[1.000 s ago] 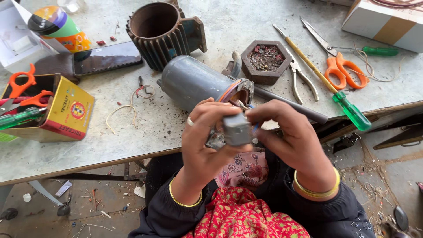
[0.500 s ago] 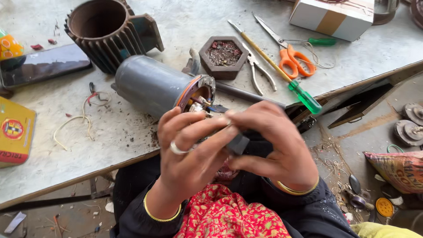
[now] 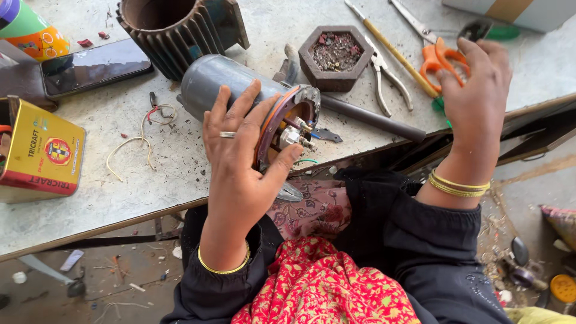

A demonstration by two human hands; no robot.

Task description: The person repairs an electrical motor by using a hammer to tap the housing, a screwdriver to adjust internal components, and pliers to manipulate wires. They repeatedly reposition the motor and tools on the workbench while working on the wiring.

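Our left hand (image 3: 240,162) lies spread over the open end of the grey cylindrical metal motor body (image 3: 240,90), fingers on its shell and thumb by the copper-ringed opening, bracing rather than clamping it where it lies on its side at the front edge of the pale worn workbench (image 3: 120,180). Our right hand (image 3: 477,84), well apart from the left, reaches with loosely open fingers over the orange-handled scissors (image 3: 435,57) and the green-handled screwdriver (image 3: 399,51). Steel pliers (image 3: 387,75) and a dark hexagonal tray of scraps (image 3: 335,55) sit between.
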